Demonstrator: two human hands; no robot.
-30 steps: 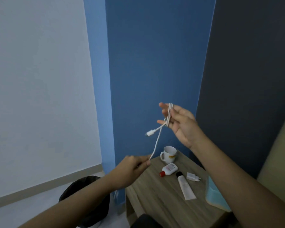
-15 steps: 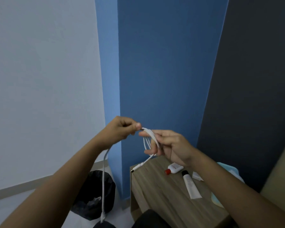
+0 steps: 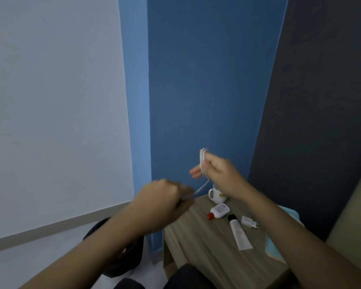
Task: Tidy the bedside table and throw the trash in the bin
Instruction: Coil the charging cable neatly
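A white charging cable (image 3: 203, 161) is looped around the fingers of my right hand (image 3: 219, 174), held above the back corner of the wooden bedside table (image 3: 198, 240). One strand runs down and left into my left hand (image 3: 165, 201), which is closed on it. On the table stand a white mug (image 3: 217, 195), a small white bottle with a red cap (image 3: 219, 211), a white tube with a black cap (image 3: 239, 232) and a white plug adapter (image 3: 249, 221). A black-lined bin (image 3: 115, 257) sits on the floor left of the table, partly hidden by my left arm.
A light blue object (image 3: 279, 243) lies at the table's right edge, partly behind my right arm. Blue and dark walls rise close behind the table. A beige surface (image 3: 354, 209) is at the far right. Something dark (image 3: 188, 276) sits at the bottom centre.
My left hand has dropped from beside the right hand down and to the left, drawing the cable strand with it. My right hand with the loops has risen slightly.
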